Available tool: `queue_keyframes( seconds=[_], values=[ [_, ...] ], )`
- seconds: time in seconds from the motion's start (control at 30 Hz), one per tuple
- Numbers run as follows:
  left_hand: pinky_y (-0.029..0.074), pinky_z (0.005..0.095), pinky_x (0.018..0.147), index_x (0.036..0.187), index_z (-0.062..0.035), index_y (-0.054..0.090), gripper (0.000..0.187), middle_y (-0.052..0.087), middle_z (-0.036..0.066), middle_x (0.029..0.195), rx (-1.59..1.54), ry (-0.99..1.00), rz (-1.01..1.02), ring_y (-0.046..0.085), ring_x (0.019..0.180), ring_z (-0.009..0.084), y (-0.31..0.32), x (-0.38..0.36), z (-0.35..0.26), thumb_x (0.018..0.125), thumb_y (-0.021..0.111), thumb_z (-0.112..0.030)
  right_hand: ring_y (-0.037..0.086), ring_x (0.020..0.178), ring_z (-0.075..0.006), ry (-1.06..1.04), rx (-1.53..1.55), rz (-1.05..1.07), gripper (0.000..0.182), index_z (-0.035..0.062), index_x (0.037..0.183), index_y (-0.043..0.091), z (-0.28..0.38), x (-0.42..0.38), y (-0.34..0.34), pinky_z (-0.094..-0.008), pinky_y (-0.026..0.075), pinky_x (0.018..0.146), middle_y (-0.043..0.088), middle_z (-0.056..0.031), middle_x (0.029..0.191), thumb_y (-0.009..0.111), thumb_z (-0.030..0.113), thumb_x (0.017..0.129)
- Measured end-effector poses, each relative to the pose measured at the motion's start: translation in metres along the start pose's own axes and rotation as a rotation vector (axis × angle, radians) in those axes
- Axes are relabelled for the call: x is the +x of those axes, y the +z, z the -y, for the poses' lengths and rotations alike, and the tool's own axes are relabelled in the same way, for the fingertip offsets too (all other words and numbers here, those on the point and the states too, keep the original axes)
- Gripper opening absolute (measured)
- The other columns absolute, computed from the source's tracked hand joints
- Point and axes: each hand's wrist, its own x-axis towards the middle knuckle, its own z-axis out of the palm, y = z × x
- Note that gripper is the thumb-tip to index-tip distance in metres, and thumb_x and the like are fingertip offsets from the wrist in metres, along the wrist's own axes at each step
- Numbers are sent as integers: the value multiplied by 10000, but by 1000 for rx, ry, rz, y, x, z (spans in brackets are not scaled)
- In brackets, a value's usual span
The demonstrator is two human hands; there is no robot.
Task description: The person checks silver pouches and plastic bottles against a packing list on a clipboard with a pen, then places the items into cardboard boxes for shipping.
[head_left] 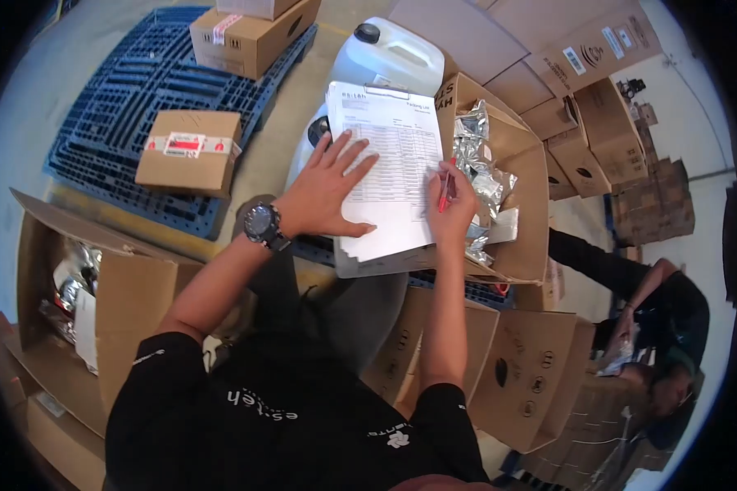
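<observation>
A printed packing list (393, 164) lies on a clipboard (368, 266), its metal clip at the top edge. My left hand (323, 188) rests spread on the left side of the sheets, fingers apart. A dark watch (262, 225) sits on that wrist. Over the right edge of the paper, my right hand (453, 200) is closed around a red pen (445, 186). Behind the clipboard stands a translucent plastic jerrycan (401, 53) with a black cap. Right of my right hand, an open cardboard box (520, 245) holds silvery foil packages (490, 184).
A blue plastic pallet (98, 114) at left carries a taped carton (190, 151) and a larger carton (254, 45). Another open box (139, 286) with foil packages stands at lower left. Stacked cartons (598, 131) line the right. A co-worker (671, 319) bends there, holding a clear bag.
</observation>
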Motion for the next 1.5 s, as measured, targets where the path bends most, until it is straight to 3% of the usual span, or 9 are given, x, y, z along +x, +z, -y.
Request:
queue_keyframes(
  seconds=[0.07, 0.1, 0.17, 0.27, 0.4, 0.47, 0.67, 1.1, 1.5],
  values=[
    [128, 606, 1218, 1515, -65, 399, 1101, 336, 180, 1590, -21, -39, 35, 199, 1518, 399, -7, -8, -2, 715, 680, -767, 685, 794, -163, 121, 129, -25, 202, -33, 1082, 695, 12, -6, -1, -307, 542, 722, 722, -139, 906, 694, 71, 909],
    [115, 639, 1205, 1526, -77, 388, 1118, 318, 178, 1600, 7, -59, 73, 177, 1525, 394, -11, -10, -1, 707, 676, -782, 646, 885, -89, 156, 47, 85, 275, -49, 1195, 651, 13, -6, -6, -227, 516, 779, 702, -96, 960, 656, 125, 982],
    [86, 710, 1173, 1547, -114, 368, 1145, 278, 171, 1619, 22, -75, 101, 136, 1537, 381, -9, -15, 1, 690, 666, -813, 653, 907, -89, 176, 125, 18, 317, -52, 1225, 640, 37, 1, -3, -226, 516, 779, 708, -113, 987, 638, 168, 996],
    [91, 700, 1179, 1550, -121, 362, 1150, 268, 167, 1624, 29, -101, 90, 127, 1540, 379, -6, -19, -3, 688, 666, -818, 677, 966, -116, 130, 158, -135, 413, -56, 1287, 618, 47, 17, 6, -246, 530, 776, 719, -149, 1052, 605, 260, 1021],
    [103, 732, 1154, 1514, -90, 412, 1138, 305, 184, 1599, -17, -114, 30, 147, 1528, 396, -3, -23, -9, 668, 686, -801, 664, 817, -136, 203, 444, -101, 354, -24, 1204, 665, 43, 36, 9, -283, 554, 693, 703, -97, 939, 631, 268, 1008],
    [101, 732, 1154, 1525, -57, 379, 1183, 291, 176, 1611, -33, -123, 40, 137, 1536, 374, -4, -25, -14, 658, 702, -794, 622, 715, -117, 293, 534, 7, 318, -22, 1102, 679, 34, 40, 12, -268, 541, 659, 669, -65, 847, 656, 277, 994],
    [90, 677, 1193, 1568, -28, 260, 1291, 256, 118, 1645, -56, -180, 133, 141, 1547, 315, -10, -26, -17, 644, 725, -801, 591, 634, -127, 548, 799, -71, 277, -28, 954, 676, 17, 31, 31, -280, 539, 578, 644, -77, 781, 675, 247, 985],
    [74, 663, 1204, 1575, -52, 261, 1308, 251, 110, 1646, -52, -188, 155, 126, 1549, 315, -11, -25, -17, 629, 706, -838, 472, 459, -83, 553, 694, -28, 428, 15, 749, 618, 16, 49, 20, -242, 384, 413, 543, -21, 602, 725, 381, 944],
    [73, 654, 1206, 1570, -104, 309, 1250, 268, 93, 1639, -105, -195, 132, 143, 1548, 308, -12, -25, -17, 624, 751, -791, 464, 476, -91, 568, 715, -33, 385, 3, 804, 639, 5, 46, 29, -247, 400, 430, 551, -26, 626, 698, 346, 969]
  ],
)
